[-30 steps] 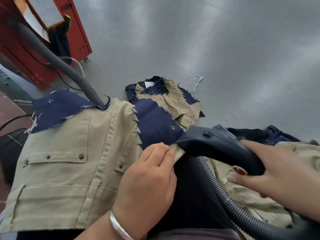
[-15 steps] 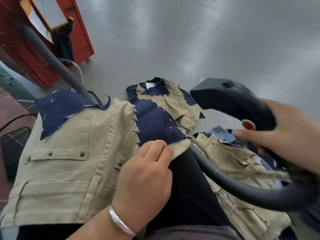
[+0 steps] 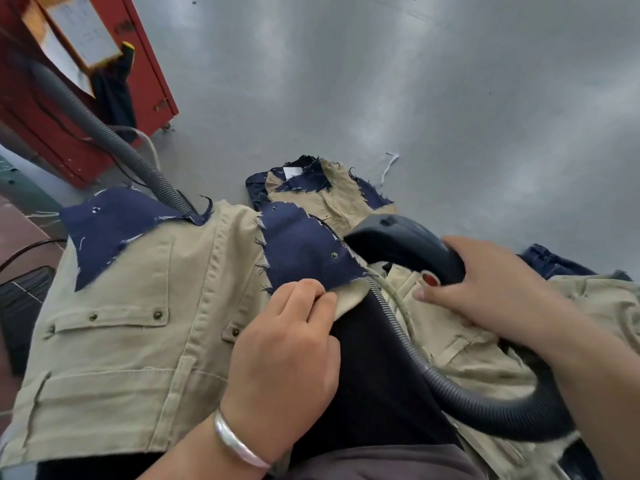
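Left hand (image 3: 284, 351) is pinching the corner of the khaki garment (image 3: 138, 323), fingers curling tight on the tan edge just under its navy panel (image 3: 301, 251). A silver bangle (image 3: 235, 441) is sitting on the wrist at bottom centre. Right hand (image 3: 485, 285) is wrapping around the handle of the handheld nozzle (image 3: 401, 244), a smooth dark plastic thing with a rounded snout. One fingertip is lying just below its red button (image 3: 430, 279).

The snout is hovering at the right edge of the navy panel, mid-frame; can't tell if it's actually touching the cloth. The garment is a stiff twill with flapped pockets and metal snaps, spreading across the lower left, and its navy pieces are fraying at the edges.

A ribbed dark hose (image 3: 450, 386) is running from under the nozzle and looping below the right forearm, over a rumpled khaki piece (image 3: 467, 344) at lower right. Another khaki-and-navy garment (image 3: 325, 192) is lying on the grey floor (image 3: 415, 81) just above centre. A red cabinet (image 3: 145, 64) is standing upper left, with a grey hose (image 3: 104, 133) dropping behind the garment.
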Demonstrator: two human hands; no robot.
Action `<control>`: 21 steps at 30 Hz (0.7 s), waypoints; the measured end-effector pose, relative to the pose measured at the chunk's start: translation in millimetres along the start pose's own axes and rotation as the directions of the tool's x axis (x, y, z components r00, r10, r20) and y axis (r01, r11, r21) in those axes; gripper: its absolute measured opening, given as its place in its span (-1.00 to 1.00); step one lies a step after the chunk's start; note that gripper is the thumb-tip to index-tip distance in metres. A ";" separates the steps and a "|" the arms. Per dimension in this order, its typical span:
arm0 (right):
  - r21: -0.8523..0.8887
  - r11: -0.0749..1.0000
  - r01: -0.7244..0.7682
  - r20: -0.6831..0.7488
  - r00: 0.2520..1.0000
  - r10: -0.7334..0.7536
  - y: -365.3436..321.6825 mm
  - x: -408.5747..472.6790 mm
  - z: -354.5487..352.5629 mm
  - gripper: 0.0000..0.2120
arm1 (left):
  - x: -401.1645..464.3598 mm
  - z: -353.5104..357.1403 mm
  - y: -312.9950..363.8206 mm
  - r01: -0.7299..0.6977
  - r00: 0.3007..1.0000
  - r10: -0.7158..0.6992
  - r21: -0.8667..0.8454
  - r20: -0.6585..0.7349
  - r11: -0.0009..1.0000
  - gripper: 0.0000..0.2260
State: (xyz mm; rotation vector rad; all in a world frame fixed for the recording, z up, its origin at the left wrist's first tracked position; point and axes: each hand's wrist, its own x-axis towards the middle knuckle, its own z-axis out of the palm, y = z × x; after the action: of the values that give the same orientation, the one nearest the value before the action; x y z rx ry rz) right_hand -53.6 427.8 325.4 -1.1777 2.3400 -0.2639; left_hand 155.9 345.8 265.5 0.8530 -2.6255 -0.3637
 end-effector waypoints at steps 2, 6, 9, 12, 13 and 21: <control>0.037 0.999 -0.010 -0.068 0.998 0.012 3.7 7.4 -5.8 -0.74 | 0.9 -1.7 1.6 0.010 1.000 -0.010 -0.002 0.028 1.000 -0.66; 0.191 0.982 0.003 -0.216 0.976 0.039 18.5 -6.7 -25.4 -0.67 | 15.6 -0.8 7.4 0.040 0.987 -0.055 0.101 0.152 0.994 -0.48; 0.231 0.973 0.007 -0.244 0.968 0.051 22.2 -25.0 -33.3 -0.66 | 22.6 -0.7 11.8 0.081 0.979 -0.101 0.119 0.177 0.990 -0.52; 0.212 0.977 -0.013 -0.215 0.975 0.060 27.9 -39.6 -35.1 -0.63 | 18.9 -0.4 12.4 0.069 0.982 -0.085 0.101 0.167 0.992 -0.55; 0.194 0.981 -0.019 -0.190 0.980 0.057 28.9 -44.7 -34.6 -0.61 | 16.9 -0.5 11.6 0.066 0.984 -0.080 0.087 0.161 0.994 -0.55; 0.031 0.999 0.035 -0.022 0.999 -0.034 22.0 -53.7 -16.9 -0.69 | 11.9 -3.5 9.8 0.047 0.987 -0.052 0.040 0.149 0.998 -0.57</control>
State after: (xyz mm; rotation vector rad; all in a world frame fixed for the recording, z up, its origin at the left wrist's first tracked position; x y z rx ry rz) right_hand -50.8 482.9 350.1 -1.2067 2.3267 -0.3259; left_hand 143.3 345.9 275.1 0.9382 -2.7606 -0.4086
